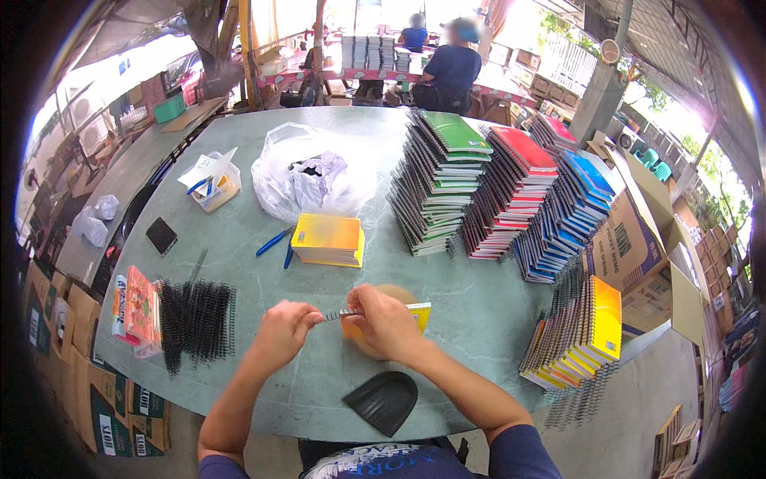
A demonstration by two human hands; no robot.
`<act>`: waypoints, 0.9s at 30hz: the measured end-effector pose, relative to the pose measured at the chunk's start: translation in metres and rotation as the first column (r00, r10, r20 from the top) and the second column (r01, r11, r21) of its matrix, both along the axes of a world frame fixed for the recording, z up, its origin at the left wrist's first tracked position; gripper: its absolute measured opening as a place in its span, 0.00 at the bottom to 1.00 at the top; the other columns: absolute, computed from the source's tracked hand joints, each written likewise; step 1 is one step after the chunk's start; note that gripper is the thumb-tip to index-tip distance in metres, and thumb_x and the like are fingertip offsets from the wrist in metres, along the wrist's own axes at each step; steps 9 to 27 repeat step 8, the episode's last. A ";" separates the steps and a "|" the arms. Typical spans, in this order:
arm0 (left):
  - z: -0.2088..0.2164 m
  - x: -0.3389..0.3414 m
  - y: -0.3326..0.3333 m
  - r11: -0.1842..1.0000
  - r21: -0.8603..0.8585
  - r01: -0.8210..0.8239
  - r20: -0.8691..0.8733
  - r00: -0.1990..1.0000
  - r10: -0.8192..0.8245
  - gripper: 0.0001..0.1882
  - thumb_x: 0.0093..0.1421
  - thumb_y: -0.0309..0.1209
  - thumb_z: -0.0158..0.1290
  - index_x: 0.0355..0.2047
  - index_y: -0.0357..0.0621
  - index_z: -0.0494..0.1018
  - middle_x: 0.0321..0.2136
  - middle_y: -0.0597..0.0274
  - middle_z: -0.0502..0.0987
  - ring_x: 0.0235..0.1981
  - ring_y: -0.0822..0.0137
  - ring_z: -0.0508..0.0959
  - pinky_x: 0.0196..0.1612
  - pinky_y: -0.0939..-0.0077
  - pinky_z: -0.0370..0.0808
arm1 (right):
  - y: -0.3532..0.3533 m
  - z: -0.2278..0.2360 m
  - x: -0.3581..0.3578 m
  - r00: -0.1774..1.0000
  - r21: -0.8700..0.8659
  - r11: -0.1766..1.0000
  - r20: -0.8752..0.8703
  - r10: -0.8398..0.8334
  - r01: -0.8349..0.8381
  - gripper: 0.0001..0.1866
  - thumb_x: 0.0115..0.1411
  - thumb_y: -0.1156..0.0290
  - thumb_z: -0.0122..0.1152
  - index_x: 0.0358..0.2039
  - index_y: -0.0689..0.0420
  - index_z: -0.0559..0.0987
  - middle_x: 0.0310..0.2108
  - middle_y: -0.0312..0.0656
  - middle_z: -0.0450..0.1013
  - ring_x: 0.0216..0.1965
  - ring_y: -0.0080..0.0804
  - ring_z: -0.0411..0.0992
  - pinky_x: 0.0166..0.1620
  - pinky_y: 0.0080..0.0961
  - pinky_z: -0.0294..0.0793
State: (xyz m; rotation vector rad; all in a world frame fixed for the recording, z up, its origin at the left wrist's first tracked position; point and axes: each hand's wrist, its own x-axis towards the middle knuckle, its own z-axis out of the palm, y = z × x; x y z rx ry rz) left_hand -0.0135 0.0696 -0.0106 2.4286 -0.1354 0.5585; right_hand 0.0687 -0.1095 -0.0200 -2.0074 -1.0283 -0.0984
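Note:
My left hand [286,329] pinches one end of a black spiral binding coil [331,317]. The coil runs across to the edge of a small yellow-orange notebook [421,314], which my right hand [386,321] grips with its fingers over the top. A round tan piece [391,290] lies under that hand, mostly covered. Just beyond my hands stands a stack of yellow notebook blocks [327,239], with blue-handled pliers [274,243] beside it. Left of my left hand lies a heap of loose black coils [198,319].
Tall stacks of green [447,160], red [515,184] and blue notebooks [566,215] stand at the far right, yellow ones [586,327] nearer. A plastic bag [307,176], a tub [219,191], a phone [161,236], a black scoop-shaped piece [383,401] and an open carton [630,255] surround the work spot.

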 end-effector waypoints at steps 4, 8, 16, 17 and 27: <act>-0.018 -0.021 -0.053 0.960 0.281 0.011 -0.064 0.998 0.007 0.09 0.53 0.35 0.55 0.32 0.44 0.73 0.25 0.54 0.71 0.35 0.54 0.71 0.36 0.62 0.69 | -0.002 -0.010 0.005 0.995 -0.006 0.997 0.060 0.076 -0.076 0.11 0.52 0.73 0.59 0.35 0.58 0.70 0.35 0.46 0.70 0.35 0.46 0.71 0.37 0.37 0.71; -0.085 -0.053 -0.085 0.937 0.083 0.340 -0.446 0.853 -0.270 0.30 0.51 0.39 0.58 0.55 0.53 0.62 0.36 0.49 0.68 0.37 0.55 0.71 0.48 0.56 0.64 | -0.014 0.006 0.004 0.995 -0.272 0.958 -0.021 -0.097 0.088 0.14 0.51 0.74 0.61 0.39 0.53 0.72 0.43 0.46 0.67 0.41 0.43 0.70 0.47 0.32 0.72; -0.085 -0.053 -0.085 0.937 0.083 0.340 -0.446 0.853 -0.270 0.30 0.51 0.39 0.58 0.55 0.53 0.62 0.36 0.49 0.68 0.37 0.55 0.71 0.48 0.56 0.64 | -0.014 0.006 0.004 0.995 -0.272 0.958 -0.021 -0.097 0.088 0.14 0.51 0.74 0.61 0.39 0.53 0.72 0.43 0.46 0.67 0.41 0.43 0.70 0.47 0.32 0.72; -0.085 -0.053 -0.085 0.937 0.083 0.340 -0.446 0.853 -0.270 0.30 0.51 0.39 0.58 0.55 0.53 0.62 0.36 0.49 0.68 0.37 0.55 0.71 0.48 0.56 0.64 | -0.014 0.006 0.004 0.995 -0.272 0.958 -0.021 -0.097 0.088 0.14 0.51 0.74 0.61 0.39 0.53 0.72 0.43 0.46 0.67 0.41 0.43 0.70 0.47 0.32 0.72; -0.085 -0.053 -0.085 0.937 0.083 0.340 -0.446 0.853 -0.270 0.30 0.51 0.39 0.58 0.55 0.53 0.62 0.36 0.49 0.68 0.37 0.55 0.71 0.48 0.56 0.64 | -0.014 0.006 0.004 0.995 -0.272 0.958 -0.021 -0.097 0.088 0.14 0.51 0.74 0.61 0.39 0.53 0.72 0.43 0.46 0.67 0.41 0.43 0.70 0.47 0.32 0.72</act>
